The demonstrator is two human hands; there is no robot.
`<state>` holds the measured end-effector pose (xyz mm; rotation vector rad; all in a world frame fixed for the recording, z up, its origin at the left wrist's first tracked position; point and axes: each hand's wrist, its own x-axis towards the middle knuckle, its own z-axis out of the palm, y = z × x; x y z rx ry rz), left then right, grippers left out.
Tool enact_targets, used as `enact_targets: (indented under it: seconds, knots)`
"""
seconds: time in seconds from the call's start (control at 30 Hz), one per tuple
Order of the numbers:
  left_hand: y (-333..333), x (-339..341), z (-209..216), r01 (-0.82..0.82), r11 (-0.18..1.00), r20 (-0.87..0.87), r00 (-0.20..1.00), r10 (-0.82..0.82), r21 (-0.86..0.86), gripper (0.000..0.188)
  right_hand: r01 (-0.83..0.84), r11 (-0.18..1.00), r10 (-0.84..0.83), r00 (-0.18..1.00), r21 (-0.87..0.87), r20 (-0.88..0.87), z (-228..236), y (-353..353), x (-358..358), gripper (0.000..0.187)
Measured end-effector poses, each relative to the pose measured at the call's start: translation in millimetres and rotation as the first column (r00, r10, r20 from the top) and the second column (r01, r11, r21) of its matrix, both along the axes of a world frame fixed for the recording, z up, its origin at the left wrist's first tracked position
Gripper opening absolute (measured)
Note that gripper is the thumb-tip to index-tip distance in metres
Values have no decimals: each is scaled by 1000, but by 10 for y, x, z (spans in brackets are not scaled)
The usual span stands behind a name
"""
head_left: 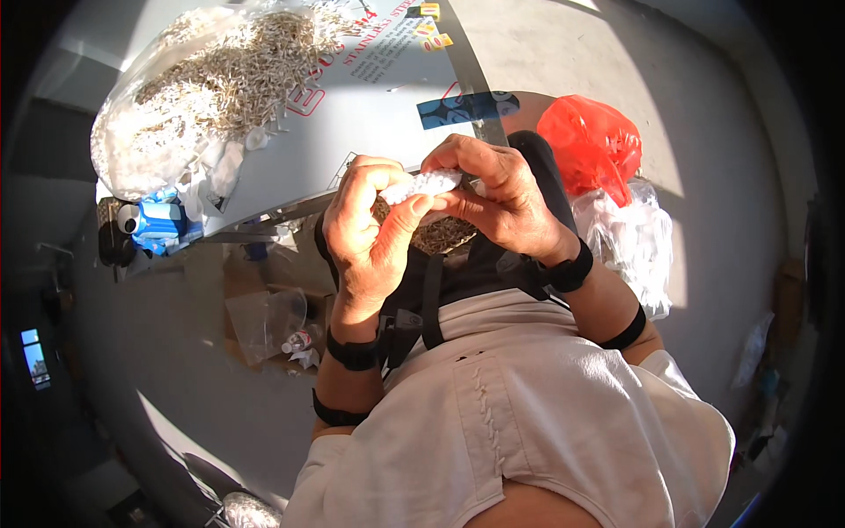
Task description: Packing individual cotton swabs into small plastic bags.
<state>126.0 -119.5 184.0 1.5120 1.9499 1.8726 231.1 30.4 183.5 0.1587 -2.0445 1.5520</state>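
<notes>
White cloth of the person's shirt (528,422) fills the bottom of the frame, closest of all. Above it, near the middle, two hands meet. Both hold one small white packet (429,185). It looks soft and bumpy, like a little clear bag stuffed with tiny white bits, and bright sun makes it glow. The left hand (370,231) curls around the packet's left end, thumb pressed up against it. The right hand (497,198) pinches the right end with its fingers bent close together. Black bands wrap both wrists and both forearms. Just under the hands sits a small heap of thin pale sticks (444,236). At the upper left, a grey board (352,114) carries a big clear bag (211,84) full of the same pale sticks, with a few spilled beside it. A blue box (163,220) sits at the board's lower left edge. A red bag (591,141) lies at the upper right, on top of a clear plastic bag (629,242).
</notes>
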Motion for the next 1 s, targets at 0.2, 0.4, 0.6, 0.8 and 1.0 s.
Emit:
enact_targets:
  seconds: [0.2,0.4,0.6,0.8,1.0]
  knots:
    - [-10,0,-2,197,963,589,763,-267,181,46,77,701,80,979,-709,185,-52,4,-59,21]
    - [-10,-11,46,110,993,-127,985,-116,-54,50,128,384,208,953,-914,221,-86,27,-104,22]
    - [20,-12,-14,-38,999,-210,977,46,39,35,144,469,340,881,-872,328,-60,20,-23,28]
    - [-13,10,29,-68,997,-65,996,69,22,32,33,986,-37,999,166,23,157,97,146,47]
    - [-14,-26,63,65,997,12,998,-66,48,28,-24,1000,24,1000,-12,8,54,64,39,33]
